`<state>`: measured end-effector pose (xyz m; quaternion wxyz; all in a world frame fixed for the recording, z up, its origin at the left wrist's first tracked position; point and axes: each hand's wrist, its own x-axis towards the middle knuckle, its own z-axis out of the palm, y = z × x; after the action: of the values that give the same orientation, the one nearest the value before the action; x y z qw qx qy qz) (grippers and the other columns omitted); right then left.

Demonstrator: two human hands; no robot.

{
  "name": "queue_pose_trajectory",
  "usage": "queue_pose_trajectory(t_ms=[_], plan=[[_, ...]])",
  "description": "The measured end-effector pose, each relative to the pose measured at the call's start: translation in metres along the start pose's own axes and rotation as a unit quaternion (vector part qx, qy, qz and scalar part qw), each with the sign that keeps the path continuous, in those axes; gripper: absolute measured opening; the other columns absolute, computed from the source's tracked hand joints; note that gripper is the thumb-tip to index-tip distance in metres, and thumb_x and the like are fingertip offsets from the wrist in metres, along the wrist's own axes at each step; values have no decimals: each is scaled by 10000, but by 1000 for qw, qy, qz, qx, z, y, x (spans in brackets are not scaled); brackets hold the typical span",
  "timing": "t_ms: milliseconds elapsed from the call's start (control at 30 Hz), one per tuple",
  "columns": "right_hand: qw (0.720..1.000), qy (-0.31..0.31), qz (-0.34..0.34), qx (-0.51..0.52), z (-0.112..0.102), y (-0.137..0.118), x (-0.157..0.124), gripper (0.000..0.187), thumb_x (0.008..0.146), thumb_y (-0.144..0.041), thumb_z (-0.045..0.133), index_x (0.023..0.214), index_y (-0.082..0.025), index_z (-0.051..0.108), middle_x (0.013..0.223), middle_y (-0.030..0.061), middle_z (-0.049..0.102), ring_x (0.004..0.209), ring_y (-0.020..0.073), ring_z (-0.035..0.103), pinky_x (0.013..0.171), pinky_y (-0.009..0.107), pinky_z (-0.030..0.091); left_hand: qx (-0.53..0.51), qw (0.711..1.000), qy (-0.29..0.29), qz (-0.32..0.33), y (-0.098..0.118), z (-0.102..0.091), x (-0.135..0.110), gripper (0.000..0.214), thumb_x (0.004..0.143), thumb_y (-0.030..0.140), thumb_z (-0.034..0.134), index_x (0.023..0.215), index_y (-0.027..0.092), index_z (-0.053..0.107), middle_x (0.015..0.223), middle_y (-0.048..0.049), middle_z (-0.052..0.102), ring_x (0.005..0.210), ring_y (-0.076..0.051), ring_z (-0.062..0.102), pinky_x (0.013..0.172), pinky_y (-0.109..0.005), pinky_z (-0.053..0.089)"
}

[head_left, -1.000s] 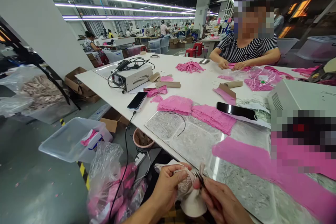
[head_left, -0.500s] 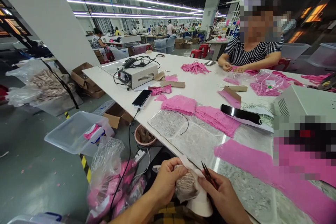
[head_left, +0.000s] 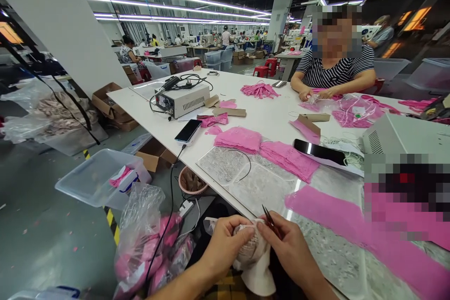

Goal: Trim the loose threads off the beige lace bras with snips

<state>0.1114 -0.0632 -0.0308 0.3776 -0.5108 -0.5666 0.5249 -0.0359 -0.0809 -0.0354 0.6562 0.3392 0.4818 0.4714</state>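
Observation:
Low in the head view, my left hand [head_left: 224, 243] pinches a pale, off-white piece of fabric [head_left: 259, 277], its fingers closed around a rounded beige bundle [head_left: 247, 249] with a ribbed, stringy look. My right hand [head_left: 291, 246] grips dark pointed tweezers [head_left: 270, 220], tips up, and its thumb and fingertips press on the same fabric beside the left fingertips. The loose end of the cloth hangs down between both hands. Both hands are just in front of the table edge, over my lap. What the bundle is made of cannot be told.
On the white table [head_left: 225, 86] lie stacked pink fabric pieces [head_left: 237, 139], a long pink strip [head_left: 333, 218], a phone [head_left: 189, 130], and a grey control box [head_left: 186, 102]. A co-worker [head_left: 333, 68] sits across. At left are a clear bin [head_left: 94, 183] and a plastic bag [head_left: 140, 225].
My hands have come closer together, the right moving left and up to the left fingertips. The fabric's loose end hangs further left and lower. The view has shifted slightly.

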Motion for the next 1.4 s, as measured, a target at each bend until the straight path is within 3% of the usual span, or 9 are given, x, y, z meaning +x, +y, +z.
queue_pose_trajectory(t_ms=[133, 233, 400, 533, 667, 867, 1033, 1200, 1400], plan=[[986, 2, 74, 146, 4, 5, 1, 339, 682, -481, 703, 705, -156, 609, 581, -36, 505, 507, 108, 435, 478, 226, 352, -87, 996, -13, -32, 0, -2, 0, 278, 533, 350, 817, 644, 121, 704, 587, -6, 604, 542, -101, 472, 563, -213, 353], [975, 19, 117, 189, 8, 2, 1, 376, 616, -500, 748, 693, -165, 594, 459, -98, 351, 373, 53, 257, 363, 205, 220, -131, 990, -33, -46, -2, -2, 2, 282, 515, 341, 832, 637, 118, 710, 602, -15, 595, 567, -110, 488, 590, -223, 367], [951, 9, 178, 253, 15, -2, 1, 460, 547, -543, 769, 681, -168, 539, 434, -145, 236, 360, 15, 104, 313, 165, 90, -148, 987, -54, 27, -3, -4, 4, 214, 551, 307, 817, 604, 125, 720, 764, -37, 551, 708, -146, 522, 656, -234, 401], [946, -8, 182, 266, 21, -2, 0, 491, 550, -569, 756, 702, -171, 511, 428, -158, 226, 360, 6, 97, 301, 140, 86, -184, 980, -63, 42, -5, -4, 4, 174, 563, 282, 811, 588, 144, 707, 859, -50, 558, 760, -161, 542, 676, -240, 418], [941, 16, 189, 279, 26, -4, -3, 466, 573, -517, 766, 711, -197, 457, 416, -158, 239, 361, 5, 100, 308, 131, 67, -212, 974, -75, 29, -8, -4, 3, 165, 569, 262, 814, 601, 151, 696, 1038, -91, 595, 925, -217, 553, 739, -257, 424], [940, 31, 184, 285, 18, -4, -6, 488, 560, -449, 789, 867, -188, 513, 452, -145, 297, 371, 12, 162, 331, 126, 86, -228, 970, -86, 27, -14, -4, 6, 168, 610, 257, 799, 639, 151, 673, 811, -36, 616, 710, -132, 541, 678, -237, 408], [949, 69, 140, 273, -11, -8, -18, 528, 674, -615, 640, 954, -169, 611, 617, -59, 438, 422, 38, 264, 322, 131, 185, -177, 981, -50, 57, -15, -8, 8, 189, 658, 267, 769, 653, 133, 635, 756, -30, 598, 699, -126, 520, 661, -225, 384], [942, -41, 205, 262, -7, -16, -35, 524, 694, -670, 569, 767, -156, 639, 537, -61, 410, 369, 26, 237, 294, 131, 122, -92, 993, -1, 74, -16, -6, 7, 201, 681, 293, 749, 674, 126, 638, 776, -46, 610, 702, -130, 521, 668, -229, 389], [933, -138, 227, 244, 9, 1, -27, 565, 669, -714, 545, 717, -153, 597, 508, -80, 410, 304, 2, 215, 252, 117, 124, -66, 995, -7, 80, -14, -4, 4, 145, 712, 263, 716, 684, 134, 656, 831, -51, 630, 772, -150, 540, 725, -242, 399]])
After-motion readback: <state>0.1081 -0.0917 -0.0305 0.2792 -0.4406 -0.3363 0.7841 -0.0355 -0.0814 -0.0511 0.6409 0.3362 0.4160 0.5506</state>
